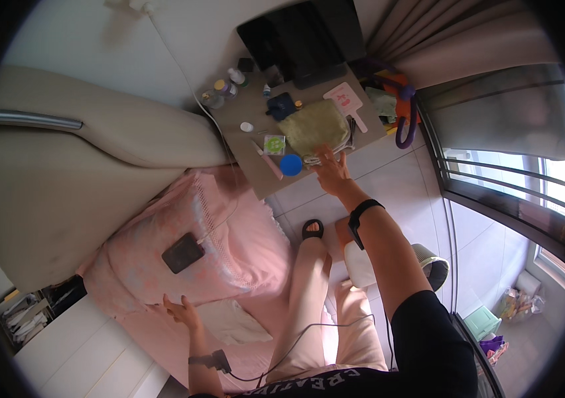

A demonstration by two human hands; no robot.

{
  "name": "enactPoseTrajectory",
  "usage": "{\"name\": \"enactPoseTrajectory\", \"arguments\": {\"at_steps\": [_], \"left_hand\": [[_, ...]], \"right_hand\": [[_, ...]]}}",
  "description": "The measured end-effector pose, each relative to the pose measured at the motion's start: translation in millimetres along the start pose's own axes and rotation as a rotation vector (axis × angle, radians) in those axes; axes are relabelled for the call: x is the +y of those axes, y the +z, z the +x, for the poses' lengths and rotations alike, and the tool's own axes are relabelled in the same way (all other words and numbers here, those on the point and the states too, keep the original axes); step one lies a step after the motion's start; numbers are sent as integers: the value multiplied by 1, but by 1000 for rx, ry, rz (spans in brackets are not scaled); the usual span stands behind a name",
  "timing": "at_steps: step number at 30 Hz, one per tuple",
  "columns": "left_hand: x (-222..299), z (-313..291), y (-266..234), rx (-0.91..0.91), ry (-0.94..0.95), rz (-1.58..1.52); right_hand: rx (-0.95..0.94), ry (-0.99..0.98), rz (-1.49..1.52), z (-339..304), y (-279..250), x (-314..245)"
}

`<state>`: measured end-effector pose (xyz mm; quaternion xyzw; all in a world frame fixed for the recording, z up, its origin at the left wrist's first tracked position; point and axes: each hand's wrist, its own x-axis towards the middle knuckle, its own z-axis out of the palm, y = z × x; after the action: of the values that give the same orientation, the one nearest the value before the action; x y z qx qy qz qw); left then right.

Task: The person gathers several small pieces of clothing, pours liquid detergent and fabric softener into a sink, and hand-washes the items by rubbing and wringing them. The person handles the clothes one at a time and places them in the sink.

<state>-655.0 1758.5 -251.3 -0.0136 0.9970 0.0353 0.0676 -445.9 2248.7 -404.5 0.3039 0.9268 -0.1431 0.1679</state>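
Observation:
My right hand (330, 171) reaches over the near edge of the small table, its fingers stretched out and apart. Its fingertips are at the near edge of a yellow-green cloth pouch (312, 126) with whitish cord along that edge; whether they press on it I cannot tell. Just left of these fingers lies a round blue lid-like thing (290, 165). My left hand (182, 312) hovers low over the pink bed with its fingers spread and nothing in them. Nearest to it are a pink patterned pillow (143, 259) and a white cloth (236, 322).
A dark tablet-like device (183, 253) with a cable rests on the pillow. The table (262, 186) also bears bottles (225, 87), a pink-white hand fan (347, 101) and a dark monitor (302, 36). A bin (432, 265) stands right of my legs, by the sliding door.

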Motion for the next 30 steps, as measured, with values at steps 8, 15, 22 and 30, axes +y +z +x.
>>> {"name": "enactPoseTrajectory", "arguments": {"at_steps": [8,15,22,30], "left_hand": [[55,-76,10,-121,415,-264],[115,-96,13,-120,808,-384],[112,24,23,-336,-769,-870],[74,90,52,-534,121,-874]], "right_hand": [[419,-126,438,5,-64,35],[846,139,1080,-65,-182,19],[858,139,1364,-182,-180,5],[658,318,1334,-274,-84,-7]]}}
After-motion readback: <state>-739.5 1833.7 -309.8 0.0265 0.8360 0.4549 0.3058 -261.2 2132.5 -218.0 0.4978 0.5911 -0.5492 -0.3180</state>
